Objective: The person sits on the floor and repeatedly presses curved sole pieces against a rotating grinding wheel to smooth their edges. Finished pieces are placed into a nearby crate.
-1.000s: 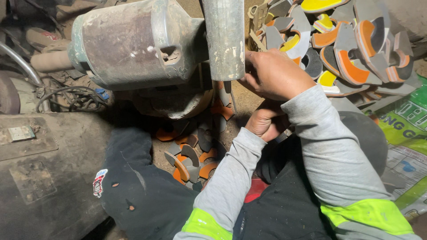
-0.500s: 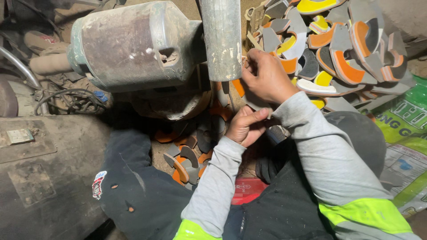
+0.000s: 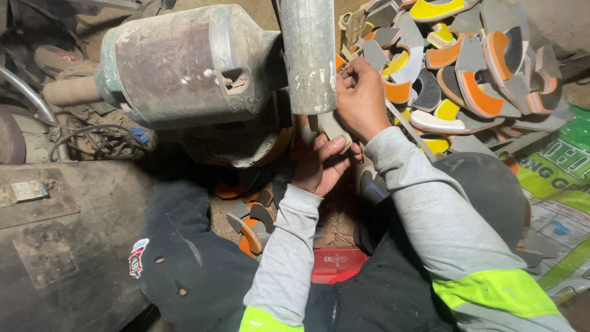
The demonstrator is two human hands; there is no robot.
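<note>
We noted the motor housing [image 3: 184, 64] as dull, dust-caked metal with worn greenish paint; the vertical post [image 3: 309, 55] was scuffed, matt metal. The sole offcuts [image 3: 473, 74] looked foam-like, matt, layered grey, orange and yellow. Sleeves [image 3: 430, 209] were soft grey knit cloth; sacks [image 3: 559, 178] were glossy printed plastic.

Your sleeves [image 3: 424, 209] are grey with neon-yellow bands; the pile of cut pieces [image 3: 467, 74] shows orange, yellow and grey layers.

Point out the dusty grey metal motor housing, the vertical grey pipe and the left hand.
Dusty grey metal motor housing [image 3: 184, 64], head view, curved side.
Vertical grey pipe [image 3: 308, 55], head view, mid-shaft.
Left hand [image 3: 321, 165], head view, palm.
</note>
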